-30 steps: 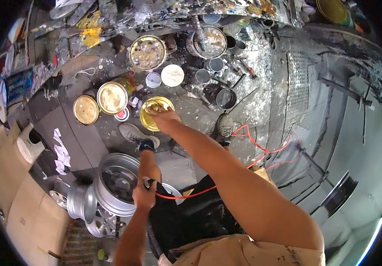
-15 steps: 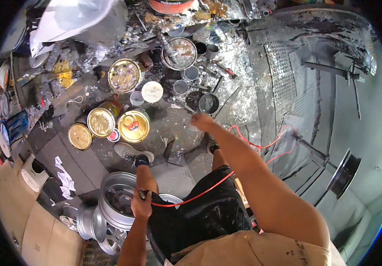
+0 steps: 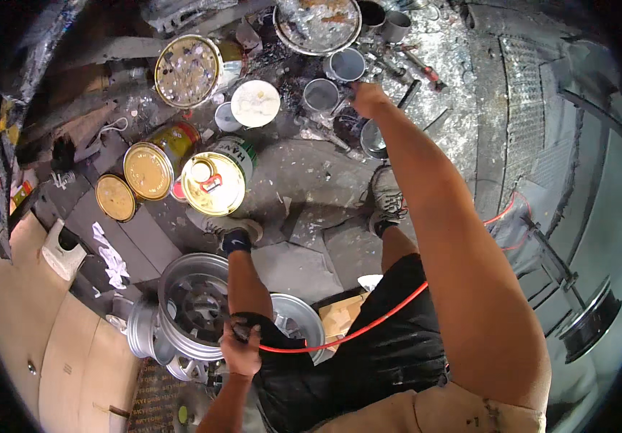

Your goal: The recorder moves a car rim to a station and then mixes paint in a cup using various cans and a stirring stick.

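My left hand [image 3: 241, 352] is closed around a dark hose-end fitting [image 3: 240, 330], low beside my knee. A red hose [image 3: 354, 335] runs from it across my shorts and behind my right forearm. My right hand [image 3: 370, 99] reaches forward with curled fingers, right beside two grey cups: an upper cup [image 3: 347, 65] and a lower cup [image 3: 321, 95]. Whether the fingertips grip a cup edge or something small cannot be made out. Under my right wrist, a dark round cup [image 3: 373, 138] is partly covered by the forearm.
Paint-spattered cans stand ahead: a wide can [image 3: 318, 25], a speckled can [image 3: 188, 71], a gold-lidded can [image 3: 213, 184] and a tipped can [image 3: 148, 171]. A white lid [image 3: 255, 103] lies among them. Wheel rims [image 3: 195, 299] sit by my left leg. A red-handled tool [image 3: 426, 68] lies farther right.
My right hand has moved forward from beside the dark cup to the grey cups. My left hand keeps its hold on the hose fitting. The view has shifted, bringing the cans nearer the top.
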Action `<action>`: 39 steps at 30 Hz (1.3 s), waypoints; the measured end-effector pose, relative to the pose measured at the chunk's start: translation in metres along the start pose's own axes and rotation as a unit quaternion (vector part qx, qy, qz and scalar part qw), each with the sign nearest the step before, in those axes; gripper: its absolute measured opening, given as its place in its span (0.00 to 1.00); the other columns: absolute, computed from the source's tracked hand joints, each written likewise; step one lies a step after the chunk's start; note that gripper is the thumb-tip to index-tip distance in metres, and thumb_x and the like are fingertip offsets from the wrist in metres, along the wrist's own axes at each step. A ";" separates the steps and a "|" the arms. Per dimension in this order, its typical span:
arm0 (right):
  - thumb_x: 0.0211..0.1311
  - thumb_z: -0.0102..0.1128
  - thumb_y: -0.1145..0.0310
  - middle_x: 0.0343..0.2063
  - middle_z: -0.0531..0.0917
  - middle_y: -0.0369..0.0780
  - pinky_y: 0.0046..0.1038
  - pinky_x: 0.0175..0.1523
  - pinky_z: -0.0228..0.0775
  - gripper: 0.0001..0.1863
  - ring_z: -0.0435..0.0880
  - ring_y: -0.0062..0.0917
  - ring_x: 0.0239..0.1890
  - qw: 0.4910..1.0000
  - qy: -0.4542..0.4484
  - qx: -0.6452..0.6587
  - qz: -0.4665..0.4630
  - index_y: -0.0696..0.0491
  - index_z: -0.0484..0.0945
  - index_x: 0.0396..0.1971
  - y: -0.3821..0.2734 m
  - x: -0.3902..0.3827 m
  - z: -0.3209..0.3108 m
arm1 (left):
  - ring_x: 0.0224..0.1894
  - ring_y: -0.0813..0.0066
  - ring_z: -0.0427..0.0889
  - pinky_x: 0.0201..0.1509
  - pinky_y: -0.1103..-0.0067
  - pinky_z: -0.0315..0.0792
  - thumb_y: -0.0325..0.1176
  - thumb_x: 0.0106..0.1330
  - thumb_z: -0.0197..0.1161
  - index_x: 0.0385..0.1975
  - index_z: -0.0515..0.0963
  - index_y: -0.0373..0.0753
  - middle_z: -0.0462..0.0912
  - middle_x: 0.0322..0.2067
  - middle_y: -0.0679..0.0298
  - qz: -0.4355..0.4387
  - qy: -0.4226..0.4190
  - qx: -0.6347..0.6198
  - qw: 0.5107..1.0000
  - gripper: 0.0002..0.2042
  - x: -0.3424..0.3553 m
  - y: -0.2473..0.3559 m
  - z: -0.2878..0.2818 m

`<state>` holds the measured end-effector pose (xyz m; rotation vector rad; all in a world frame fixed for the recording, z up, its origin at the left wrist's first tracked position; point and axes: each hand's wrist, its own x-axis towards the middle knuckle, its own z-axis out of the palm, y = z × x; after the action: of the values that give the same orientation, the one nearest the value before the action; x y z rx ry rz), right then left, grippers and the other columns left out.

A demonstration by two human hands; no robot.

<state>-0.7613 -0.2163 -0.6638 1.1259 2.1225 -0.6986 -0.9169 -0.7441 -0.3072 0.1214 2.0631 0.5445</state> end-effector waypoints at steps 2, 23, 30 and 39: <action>0.68 0.62 0.57 0.53 0.85 0.51 0.47 0.60 0.77 0.24 0.83 0.47 0.56 0.998 0.030 0.045 -0.008 0.51 0.78 0.60 -0.015 -0.004 0.011 | 0.38 0.75 0.76 0.46 0.76 0.73 0.27 0.65 0.69 0.44 0.74 0.34 0.80 0.34 0.64 -0.021 0.007 0.010 1.000 0.12 -0.009 -0.015 -0.001; 0.71 0.58 0.61 0.42 0.88 0.48 0.47 0.53 0.80 0.13 0.88 0.46 0.46 0.988 0.027 -0.105 -0.108 0.45 0.81 0.52 0.048 -0.068 -0.093 | 0.38 0.50 0.86 0.44 0.64 0.78 0.36 0.61 0.72 0.46 0.78 0.35 0.86 0.33 0.49 0.040 0.018 0.176 0.983 0.18 -0.004 0.020 0.008; 0.72 0.50 0.64 0.50 0.86 0.46 0.46 0.57 0.81 0.17 0.87 0.43 0.53 0.970 -0.021 -0.231 -0.077 0.42 0.82 0.56 0.020 -0.104 -0.156 | 0.40 0.49 0.86 0.47 0.65 0.77 0.39 0.64 0.70 0.50 0.77 0.35 0.86 0.37 0.49 0.027 0.021 0.192 0.981 0.19 -0.006 0.019 -0.012; 0.64 0.66 0.53 0.34 0.87 0.50 0.45 0.48 0.79 0.19 0.88 0.45 0.40 0.996 0.041 0.032 -0.077 0.47 0.85 0.49 0.058 -0.321 -0.210 | 0.46 0.48 0.85 0.52 0.65 0.76 0.33 0.68 0.67 0.55 0.73 0.35 0.84 0.43 0.45 0.121 0.014 0.080 0.989 0.18 -0.017 0.005 -0.046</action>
<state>-0.6300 -0.2083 -0.2989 1.0476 2.2888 -0.8081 -0.9472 -0.7596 -0.2718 0.4644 2.1316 0.5289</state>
